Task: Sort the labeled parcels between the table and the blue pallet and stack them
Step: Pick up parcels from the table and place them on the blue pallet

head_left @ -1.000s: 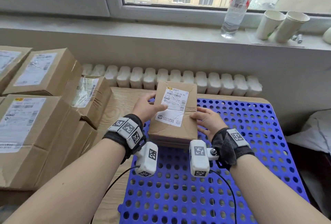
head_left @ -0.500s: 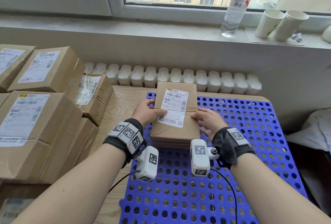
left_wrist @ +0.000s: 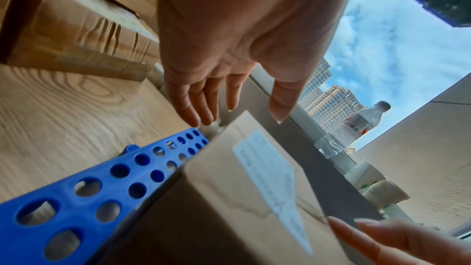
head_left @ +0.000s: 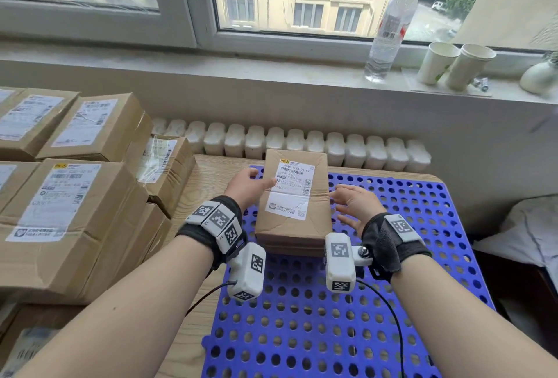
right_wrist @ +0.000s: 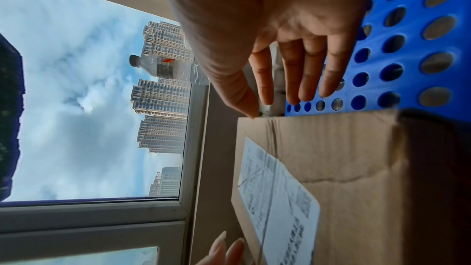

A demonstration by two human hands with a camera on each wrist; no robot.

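Note:
A brown labeled parcel (head_left: 294,196) lies flat at the far left of the blue perforated pallet (head_left: 392,226), on top of what looks like another flat box whose edge shows beneath it. My left hand (head_left: 259,178) is at its left side, fingers straight, thumb over the label's edge. My right hand (head_left: 344,202) hovers just off its right side with fingers spread. In the left wrist view the left hand (left_wrist: 224,98) is apart from the parcel (left_wrist: 242,188). In the right wrist view the right hand (right_wrist: 280,67) stands off the parcel (right_wrist: 344,158).
Stacks of labeled cardboard parcels (head_left: 60,211) fill the wooden table (head_left: 211,172) to the left. A radiator (head_left: 302,145) runs behind. A water bottle (head_left: 389,24) and paper cups (head_left: 437,62) stand on the sill. White sheeting (head_left: 519,235) lies at the right.
Both hands gripped the parcel's sides before. Now their fingers have straightened and come away, and the parcel rests on the pallet.

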